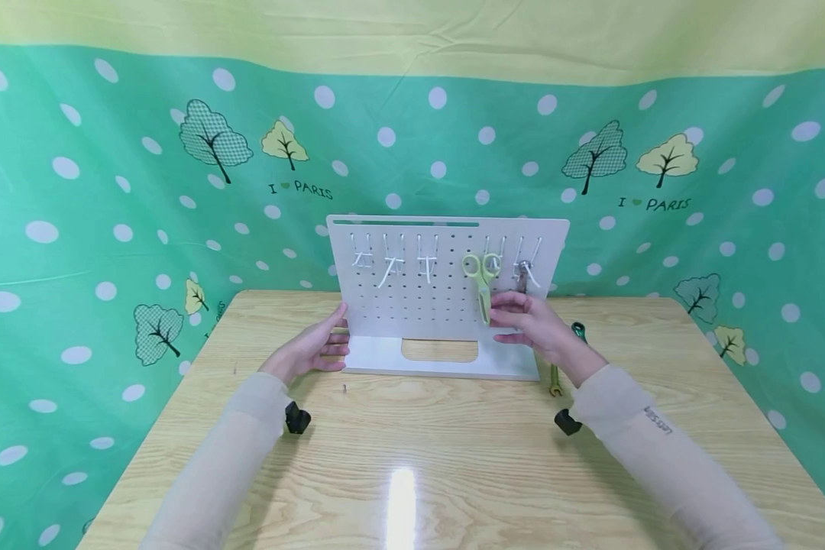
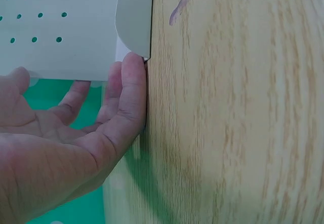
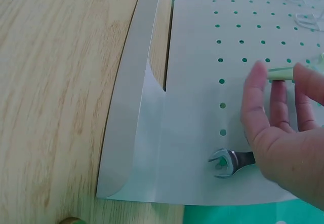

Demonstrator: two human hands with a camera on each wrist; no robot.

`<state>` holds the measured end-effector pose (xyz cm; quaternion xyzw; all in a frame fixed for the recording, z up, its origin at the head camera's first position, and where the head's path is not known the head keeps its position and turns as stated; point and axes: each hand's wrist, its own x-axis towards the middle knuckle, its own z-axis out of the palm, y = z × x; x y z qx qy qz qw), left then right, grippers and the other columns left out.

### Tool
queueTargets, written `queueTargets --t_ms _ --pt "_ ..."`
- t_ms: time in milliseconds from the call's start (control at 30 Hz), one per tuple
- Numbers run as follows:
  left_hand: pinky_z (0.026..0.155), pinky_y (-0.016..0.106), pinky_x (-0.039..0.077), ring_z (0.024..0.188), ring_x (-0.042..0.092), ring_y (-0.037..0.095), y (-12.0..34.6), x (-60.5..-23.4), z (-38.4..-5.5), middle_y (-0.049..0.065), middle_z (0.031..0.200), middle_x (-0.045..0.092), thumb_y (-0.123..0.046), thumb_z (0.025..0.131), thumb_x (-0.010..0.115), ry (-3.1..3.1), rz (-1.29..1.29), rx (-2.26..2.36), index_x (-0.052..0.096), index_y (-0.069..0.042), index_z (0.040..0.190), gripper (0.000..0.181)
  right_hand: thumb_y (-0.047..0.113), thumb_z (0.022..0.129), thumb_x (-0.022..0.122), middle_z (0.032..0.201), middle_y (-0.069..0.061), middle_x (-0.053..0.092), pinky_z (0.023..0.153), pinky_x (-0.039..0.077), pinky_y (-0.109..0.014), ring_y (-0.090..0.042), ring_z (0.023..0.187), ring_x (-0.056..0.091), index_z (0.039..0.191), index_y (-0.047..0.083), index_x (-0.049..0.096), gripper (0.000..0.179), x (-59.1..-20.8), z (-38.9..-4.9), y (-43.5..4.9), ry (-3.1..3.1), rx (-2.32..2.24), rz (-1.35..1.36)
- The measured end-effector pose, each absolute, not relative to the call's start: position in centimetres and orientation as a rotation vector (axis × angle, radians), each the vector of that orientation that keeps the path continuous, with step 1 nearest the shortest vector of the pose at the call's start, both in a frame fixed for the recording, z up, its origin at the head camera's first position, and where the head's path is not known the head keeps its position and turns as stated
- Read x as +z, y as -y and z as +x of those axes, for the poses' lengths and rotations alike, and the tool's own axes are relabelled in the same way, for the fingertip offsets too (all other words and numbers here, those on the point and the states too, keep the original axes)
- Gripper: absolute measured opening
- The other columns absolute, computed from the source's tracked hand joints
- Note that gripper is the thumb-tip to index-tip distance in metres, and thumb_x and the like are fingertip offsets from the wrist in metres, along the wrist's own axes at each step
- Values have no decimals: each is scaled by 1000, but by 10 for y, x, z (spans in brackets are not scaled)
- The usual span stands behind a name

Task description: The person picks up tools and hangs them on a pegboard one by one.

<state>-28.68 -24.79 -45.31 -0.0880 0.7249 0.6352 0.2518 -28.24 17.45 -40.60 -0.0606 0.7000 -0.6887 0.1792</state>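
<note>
Left hand (image 1: 312, 350) rests on the board's (image 1: 440, 327) left edge, fingers apart, not clamped; we read it as steadying. Three hooks (image 1: 390, 263) next, then scissors (image 1: 483, 286), handles up at another hook, right hand (image 1: 532, 328) looking pinched on their lower end. We take the step as hanging the scissors; next move calls for checking the loop sits on its hook, then easing off. We can't tell if that loop is caught. Right hand hides part of the wrench (image 1: 522, 279); under the right wrist, a tool (image 1: 555, 382) is part covered, one piece or two unclear
</note>
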Motion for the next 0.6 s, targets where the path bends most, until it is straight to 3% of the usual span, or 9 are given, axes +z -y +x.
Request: queueTargets --t_ms 233,600 --pt "86 39 59 106 54 24 248 -453 -287 18 136 44 -81 91 41 -1975 -224 1724 32 -10 154 96 9 104 56 143 -25 47 102 50 -51 -45 131 48 148 -7 37 51 -405 -279 -178 -1908 -1946 -261" --pt "86 39 59 105 55 24 247 -453 -288 17 134 46 -82 89 43 -1960 -257 1733 37 -13 150 92 11 107 50 163 -25 22 107 44 -56 -49 144 29 160 -2 17 63 -402 -274 -195 -1794 -1848 -292"
